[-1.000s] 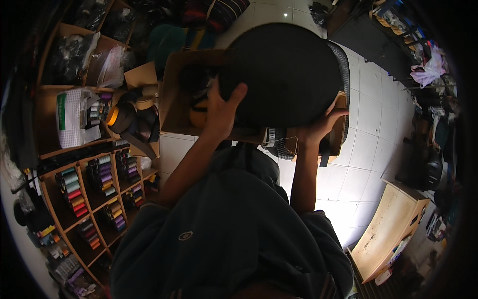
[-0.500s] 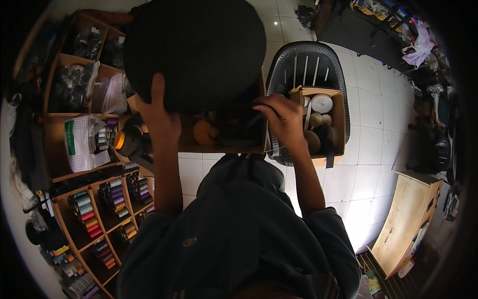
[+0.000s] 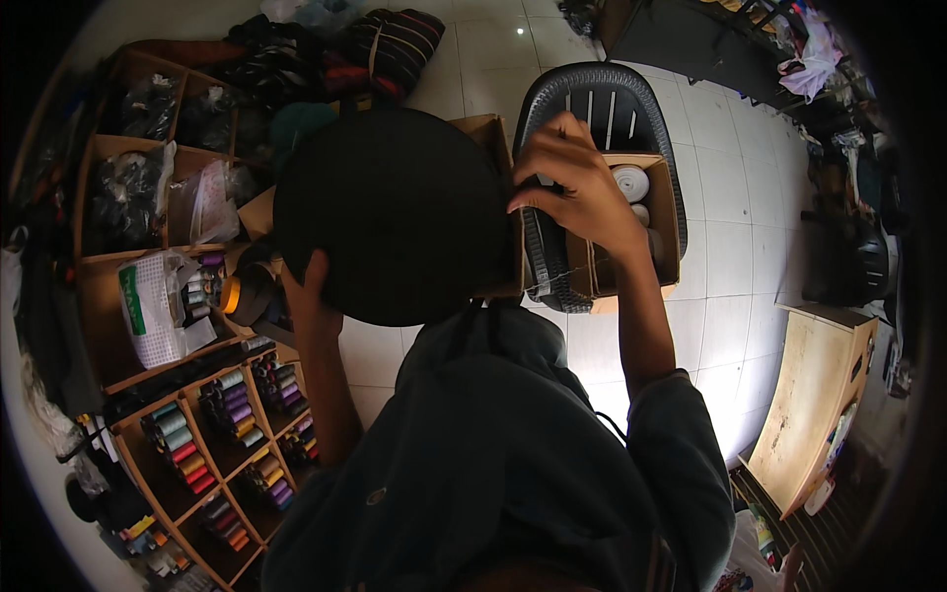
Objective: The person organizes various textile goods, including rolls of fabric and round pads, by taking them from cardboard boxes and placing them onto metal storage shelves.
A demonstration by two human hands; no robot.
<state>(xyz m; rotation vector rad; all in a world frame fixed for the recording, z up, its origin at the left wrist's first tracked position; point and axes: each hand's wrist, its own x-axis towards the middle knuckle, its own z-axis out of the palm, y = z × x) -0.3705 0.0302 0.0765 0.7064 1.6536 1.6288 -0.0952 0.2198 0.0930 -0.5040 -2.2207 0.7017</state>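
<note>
A large, flat, black round roll [image 3: 390,217] is raised in front of me over a cardboard box [image 3: 516,252]. My left hand [image 3: 314,291] grips its lower left rim, thumb lying on the face and the other fingers hidden behind. Beside the roll's right edge, my right hand [image 3: 577,187] is closed, with thumb and forefinger tips near the rim. Whatever those fingertips pinch is too dark to make out. The roll covers most of the box's inside.
A black plastic chair [image 3: 538,99] on the right carries a smaller cardboard box [image 3: 663,207] with white rolls [image 3: 631,184]. Wooden shelving [image 3: 163,483] with thread spools stands at left. A striped bundle [image 3: 406,44] lies beyond the roll. A wooden cabinet [image 3: 804,405] is at far right.
The black roll has come down and nearer to me, showing the bundle behind it. My right hand has risen and turned beside the roll's edge. The left hand still holds the roll.
</note>
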